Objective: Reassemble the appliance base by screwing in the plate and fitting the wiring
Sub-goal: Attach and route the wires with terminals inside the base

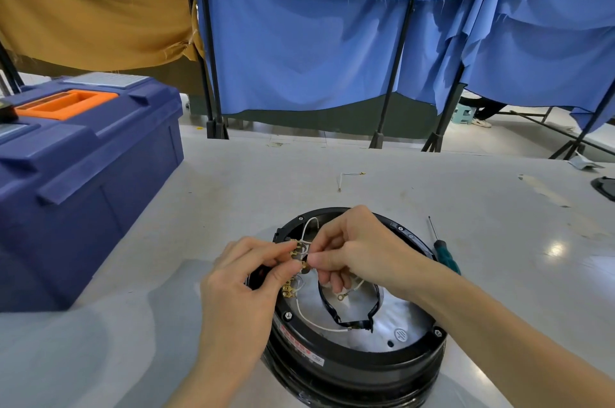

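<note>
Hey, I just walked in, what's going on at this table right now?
A person is fitting wiring into a round black appliance base on a grey table. The left hand pinches the brass connectors at the base's left rim, and the right hand pinches the end of a white wire right against them. A green-handled screwdriver lies untouched to the right of the base, and a blue toolbox sits on the left.

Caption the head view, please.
The left hand and right hand pinch wire terminals over the appliance base; a screwdriver lies alongside.
</note>
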